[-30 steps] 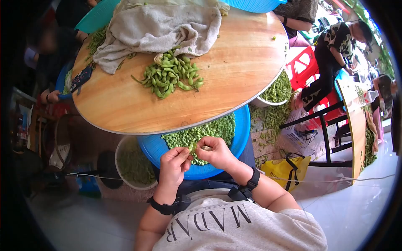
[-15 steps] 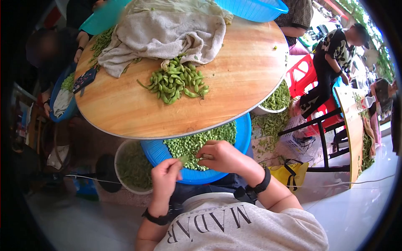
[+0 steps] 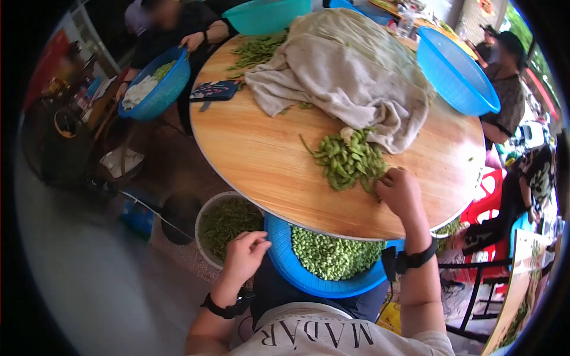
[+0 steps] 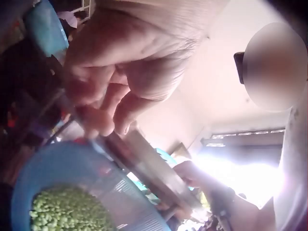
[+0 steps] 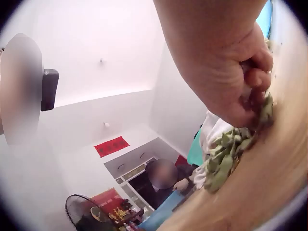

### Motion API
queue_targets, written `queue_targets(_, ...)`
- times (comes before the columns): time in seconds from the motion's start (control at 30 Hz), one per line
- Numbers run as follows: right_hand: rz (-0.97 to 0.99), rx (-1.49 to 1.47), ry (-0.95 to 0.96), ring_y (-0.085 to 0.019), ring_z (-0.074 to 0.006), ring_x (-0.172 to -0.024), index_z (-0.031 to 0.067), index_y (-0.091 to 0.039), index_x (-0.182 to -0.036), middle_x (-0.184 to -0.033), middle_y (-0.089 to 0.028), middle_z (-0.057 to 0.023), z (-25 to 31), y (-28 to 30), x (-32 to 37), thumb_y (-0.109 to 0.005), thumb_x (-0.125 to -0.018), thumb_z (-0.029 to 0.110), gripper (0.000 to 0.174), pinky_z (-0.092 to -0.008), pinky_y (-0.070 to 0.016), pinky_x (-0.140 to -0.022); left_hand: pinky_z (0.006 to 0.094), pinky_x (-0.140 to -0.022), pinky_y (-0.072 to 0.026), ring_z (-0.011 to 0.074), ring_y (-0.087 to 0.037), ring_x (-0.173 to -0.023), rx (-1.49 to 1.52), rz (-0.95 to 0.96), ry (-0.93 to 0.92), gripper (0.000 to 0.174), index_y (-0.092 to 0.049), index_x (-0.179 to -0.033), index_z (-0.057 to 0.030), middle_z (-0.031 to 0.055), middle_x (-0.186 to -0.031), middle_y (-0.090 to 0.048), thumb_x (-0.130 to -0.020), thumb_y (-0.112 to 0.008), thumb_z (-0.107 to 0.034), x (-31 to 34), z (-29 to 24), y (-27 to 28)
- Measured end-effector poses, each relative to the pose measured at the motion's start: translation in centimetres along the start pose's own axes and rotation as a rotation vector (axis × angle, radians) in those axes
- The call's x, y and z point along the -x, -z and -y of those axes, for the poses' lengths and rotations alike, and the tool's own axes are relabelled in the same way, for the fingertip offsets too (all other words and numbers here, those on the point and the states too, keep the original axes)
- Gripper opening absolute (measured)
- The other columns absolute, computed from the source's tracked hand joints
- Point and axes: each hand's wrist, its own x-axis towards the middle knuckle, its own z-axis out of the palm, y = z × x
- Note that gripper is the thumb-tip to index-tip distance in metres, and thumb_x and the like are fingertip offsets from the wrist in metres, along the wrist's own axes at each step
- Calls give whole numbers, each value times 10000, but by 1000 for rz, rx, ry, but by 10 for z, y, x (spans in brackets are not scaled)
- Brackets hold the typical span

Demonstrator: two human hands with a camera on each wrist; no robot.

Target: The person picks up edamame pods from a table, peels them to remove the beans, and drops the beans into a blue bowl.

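My right hand (image 3: pixel 399 191) is at the right edge of a heap of green soybean pods (image 3: pixel 350 161) on the wooden table. In the right wrist view its curled fingers pinch a pod (image 5: pixel 265 111) close over the wood. My left hand (image 3: pixel 245 256) hangs over a white bucket (image 3: pixel 205 246) of pods, left of a blue basin (image 3: pixel 285 261). Its fingers are loosely curled, and nothing shows between them in the left wrist view. Shelled green beans (image 3: pixel 335 255) fill the basin at my lap, partly hidden under the table edge.
A crumpled beige cloth (image 3: pixel 350 83) covers the table's far part, with more pods (image 3: pixel 258 52) to its left. A dark patterned phone case (image 3: pixel 215 90) lies near the left edge. A blue basket (image 3: pixel 456 74) leans at the far right. Other people sit around the table.
My right hand has left the basin and reached forward to the pods. My left hand, which held a pod over the basin, has shifted to the bucket and let it go. The view has turned left.
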Motion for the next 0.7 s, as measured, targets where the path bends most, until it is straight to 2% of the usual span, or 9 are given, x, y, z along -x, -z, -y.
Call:
queue_targets(0.13,-18,32,24,-561,-358,-709,5,-602,-725,-749,-568,-187,-3,1,-2,-606,-670,210,212,-412,-452,-638,192,-499,-462,75,-566,-583,115,87,-116,175,-618,-940,20,64,-759,-601,-775,-632,-37,-14,-29,-10)
queue_targets(0.23,-80,-67,81,-564,-344,-703,-7,-589,-720,-729,-562,-184,-8,1,1,-615,-653,160,182,-406,-451,-630,195,-490,-449,75,-566,-579,170,125,-198,164,-618,-940,22,63,-750,-600,-780,-620,-17,-20,-59,-16)
queue_targets(0.33,-59,-265,100,-563,-320,-629,-5,-578,-718,-658,-566,-169,-17,21,-5,-613,-645,149,174,-370,-440,-579,201,-484,-436,80,-555,-577,190,113,-325,168,-613,-927,28,82,-851,-601,-759,-611,46,-24,-76,-19)
queue_targets(0.4,-40,-217,77,-561,-314,-602,-15,-570,-715,-652,-570,-184,-12,33,-4,-608,-657,149,178,-375,-432,-563,196,-491,-438,88,-550,-586,187,122,-435,201,-605,-937,30,104,-957,-582,-740,-613,72,-28,-93,-27)
queue_targets(0.43,8,-178,53,-569,-277,-593,-25,-577,-728,-655,-583,-182,-15,32,-5,-608,-662,156,195,-363,-439,-567,212,-523,-465,106,-569,-628,130,104,-501,238,-601,-968,24,116,-998,-573,-736,-617,71,-31,-104,-32)
queue_targets(0.5,108,-379,177,-560,-164,-610,-18,-618,-820,-660,-608,-135,-15,38,9,-612,-671,159,231,-318,-451,-584,241,-570,-492,149,-597,-694,64,34,-624,273,-597,-992,21,132,-1054,-562,-725,-627,70,-33,-119,-43)
queue_targets(0.6,343,-587,192,-548,-105,-671,-11,-624,-837,-708,-617,-69,3,44,42,-624,-694,123,196,-254,-450,-641,273,-612,-505,206,-614,-739,6,-47,-699,287,-598,-980,28,151,-1017,-582,-701,-642,76,-29,-141,-55)
queue_targets(0.63,441,-627,167,-548,-82,-702,-13,-621,-847,-735,-617,-44,9,46,54,-627,-706,90,175,-226,-449,-665,289,-613,-503,224,-615,-744,-15,-1,-733,271,-600,-962,24,148,-980,-588,-697,-649,55,-27,-141,-59)
queue_targets(0.7,463,-656,215,-539,-71,-697,-12,-620,-851,-734,-615,-34,11,42,72,-629,-711,92,174,-216,-442,-649,321,-613,-498,261,-616,-756,-62,77,-801,243,-603,-925,16,142,-904,-602,-690,-664,13,-24,-137,-65)
